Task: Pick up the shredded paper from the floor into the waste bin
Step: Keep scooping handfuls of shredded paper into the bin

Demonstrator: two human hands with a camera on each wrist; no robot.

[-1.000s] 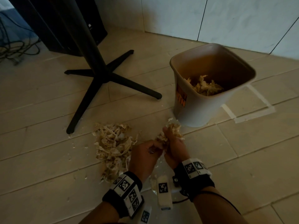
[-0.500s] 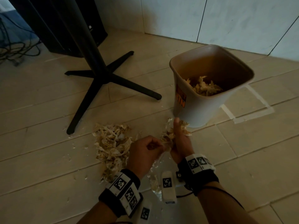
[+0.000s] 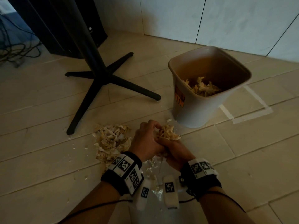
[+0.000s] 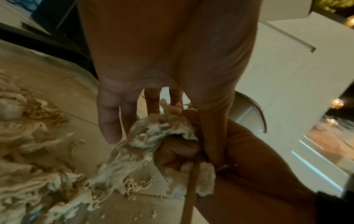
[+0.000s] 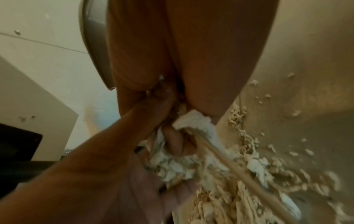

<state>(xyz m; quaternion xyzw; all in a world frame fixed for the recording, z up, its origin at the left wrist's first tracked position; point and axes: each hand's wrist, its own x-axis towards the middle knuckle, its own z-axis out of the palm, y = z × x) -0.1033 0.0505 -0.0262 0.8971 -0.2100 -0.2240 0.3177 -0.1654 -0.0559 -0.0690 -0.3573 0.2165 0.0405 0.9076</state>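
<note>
A beige waste bin [image 3: 191, 113] stands on the tiled floor, with shredded paper [image 3: 202, 87] in its bottom. Just in front of the bin, my left hand [image 3: 155, 128] and right hand [image 3: 171, 143] press together around a clump of shredded paper [image 3: 168, 134]. The left fingers curl over the clump from the left and the right hand cups it from below. In the left wrist view the clump [image 4: 162, 131] sits between both hands. The right wrist view shows strands [image 5: 191, 151] trailing from the hands. A larger pile [image 3: 111, 141] lies on the floor left of the hands.
A black table post with a cross foot [image 3: 103, 78] stands behind the pile. A black box [image 3: 64, 29] and cables [image 3: 16, 50] are at the back left. White tape lines [image 3: 252, 113] mark the floor right of the bin. Small scraps [image 3: 150, 170] lie between my wrists.
My left hand has moved right and curled over the clump that the right hand held. The right hand has sunk and turned under it. The bin and the pile have stayed put.
</note>
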